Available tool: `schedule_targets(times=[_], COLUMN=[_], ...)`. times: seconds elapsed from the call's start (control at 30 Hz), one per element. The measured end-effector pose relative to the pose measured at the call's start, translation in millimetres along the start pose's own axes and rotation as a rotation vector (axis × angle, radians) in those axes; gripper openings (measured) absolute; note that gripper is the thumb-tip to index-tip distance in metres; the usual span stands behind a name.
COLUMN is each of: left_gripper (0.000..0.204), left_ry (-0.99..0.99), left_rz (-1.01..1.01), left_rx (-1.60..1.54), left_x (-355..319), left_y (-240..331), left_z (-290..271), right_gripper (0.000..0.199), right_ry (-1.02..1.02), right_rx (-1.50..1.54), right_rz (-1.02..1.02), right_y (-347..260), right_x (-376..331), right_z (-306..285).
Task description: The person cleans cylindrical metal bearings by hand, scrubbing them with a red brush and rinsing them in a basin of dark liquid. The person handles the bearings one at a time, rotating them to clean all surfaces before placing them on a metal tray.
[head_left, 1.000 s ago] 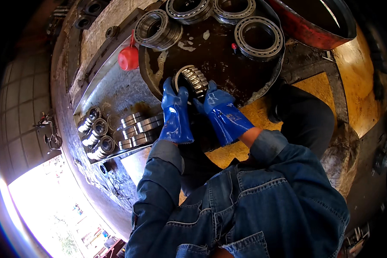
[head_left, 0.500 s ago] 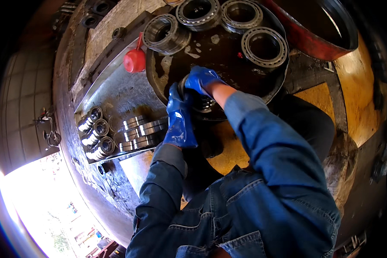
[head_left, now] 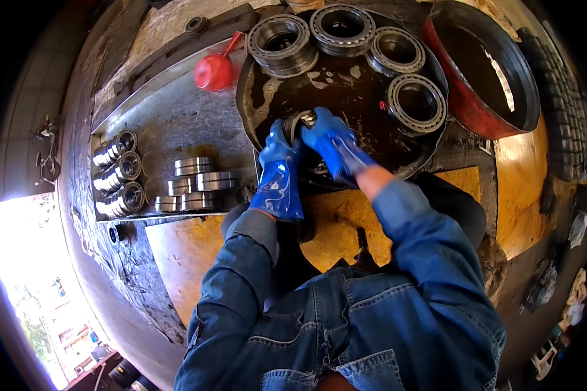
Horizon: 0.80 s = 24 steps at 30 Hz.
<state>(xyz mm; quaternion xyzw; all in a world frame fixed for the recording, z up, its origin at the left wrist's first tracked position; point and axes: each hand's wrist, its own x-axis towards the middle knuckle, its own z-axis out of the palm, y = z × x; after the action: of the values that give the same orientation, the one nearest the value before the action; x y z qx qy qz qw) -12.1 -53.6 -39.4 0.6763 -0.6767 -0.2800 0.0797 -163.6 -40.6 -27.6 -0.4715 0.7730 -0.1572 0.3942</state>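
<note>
Oily pan [head_left: 381,140], round bearing [head_left: 295,122], shiny metal rollers [head_left: 308,119]

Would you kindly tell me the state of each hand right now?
Left hand: closed on the left side of a roller bearing.
Right hand: closed on the right side of the same bearing, its grip partly hidden.
</note>
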Motion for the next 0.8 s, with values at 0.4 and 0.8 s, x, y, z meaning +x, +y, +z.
schedule_targets(times=[0.4,0.8], left_gripper=[0.085,0.049], left_ry=[-0.076,0.053], left_rz=[-0.121,0.047], left_rx=[0.106,0.021], left_x=[2,5], left_y=[7,9], left_z=[0,0], right_gripper=[0.058,0.026], right_ry=[0.083,-0.129], right_rx=[-0.061,0.504], right_rz=[-0.038,-0.358], right_y=[28,40], right_x=[-19,63], right_z=[29,43])
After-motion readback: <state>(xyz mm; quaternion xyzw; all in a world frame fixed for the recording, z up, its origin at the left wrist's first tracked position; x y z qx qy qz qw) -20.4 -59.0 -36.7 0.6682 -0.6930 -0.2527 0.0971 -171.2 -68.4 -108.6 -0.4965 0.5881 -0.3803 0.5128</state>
